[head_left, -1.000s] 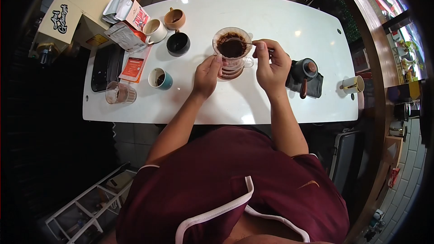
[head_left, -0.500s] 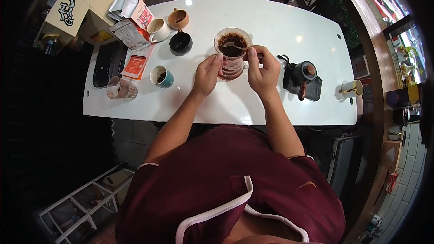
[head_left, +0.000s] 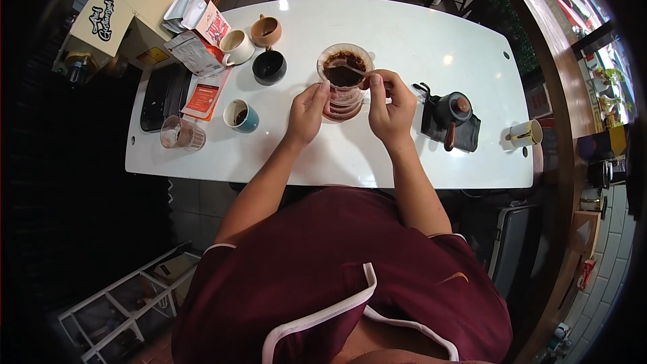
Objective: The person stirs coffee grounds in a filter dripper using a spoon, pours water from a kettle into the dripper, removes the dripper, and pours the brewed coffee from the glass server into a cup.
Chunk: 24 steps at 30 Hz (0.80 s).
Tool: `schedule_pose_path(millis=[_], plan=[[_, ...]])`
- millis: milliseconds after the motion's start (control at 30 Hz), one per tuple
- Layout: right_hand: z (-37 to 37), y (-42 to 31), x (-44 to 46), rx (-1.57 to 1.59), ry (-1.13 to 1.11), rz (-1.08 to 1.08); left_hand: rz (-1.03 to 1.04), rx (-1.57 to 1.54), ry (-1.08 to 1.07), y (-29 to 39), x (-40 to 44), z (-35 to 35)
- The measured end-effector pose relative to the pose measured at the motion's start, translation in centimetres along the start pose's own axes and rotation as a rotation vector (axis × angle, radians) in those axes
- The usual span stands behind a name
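Observation:
A clear coffee dripper (head_left: 324, 56) stands on a glass server (head_left: 342, 112) at the middle of the table, with wet dark coffee grounds (head_left: 344, 76) inside. My left hand (head_left: 308, 114) is closed on the dripper's near left side, thumb up against it; its other fingers are partly hidden. Between the thumb and fingers of my right hand (head_left: 392, 106) is the handle of a spoon (head_left: 355, 70). The spoon's other end reaches left into the dripper, over or in the coffee.
Right of my hands, a black kettle (head_left: 453, 109) with a wooden handle sits on a dark mat; a patterned cup (head_left: 525, 133) is beyond. To the left are a teal cup (head_left: 241, 116), a black cup (head_left: 269, 67), a cream mug (head_left: 236, 47), a tan cup (head_left: 266, 29) and a glass (head_left: 182, 133).
The spoon has shifted and turned slightly inside the dripper, my right hand moving only a little with it. My left hand stays at the dripper's side.

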State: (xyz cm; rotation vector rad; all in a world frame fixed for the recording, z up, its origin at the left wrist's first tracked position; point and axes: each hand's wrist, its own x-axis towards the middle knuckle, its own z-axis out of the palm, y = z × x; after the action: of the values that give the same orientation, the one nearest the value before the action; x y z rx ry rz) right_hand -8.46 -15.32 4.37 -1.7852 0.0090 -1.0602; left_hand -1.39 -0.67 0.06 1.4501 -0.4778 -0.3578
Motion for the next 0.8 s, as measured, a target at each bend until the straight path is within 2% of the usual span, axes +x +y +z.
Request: schedule_pose_path(millis=[800], plan=[[-0.64, -0.02, -0.6, 0.0, -0.065, 0.071, 0.004, -0.08, -0.001, -0.2, -0.01, 0.06]])
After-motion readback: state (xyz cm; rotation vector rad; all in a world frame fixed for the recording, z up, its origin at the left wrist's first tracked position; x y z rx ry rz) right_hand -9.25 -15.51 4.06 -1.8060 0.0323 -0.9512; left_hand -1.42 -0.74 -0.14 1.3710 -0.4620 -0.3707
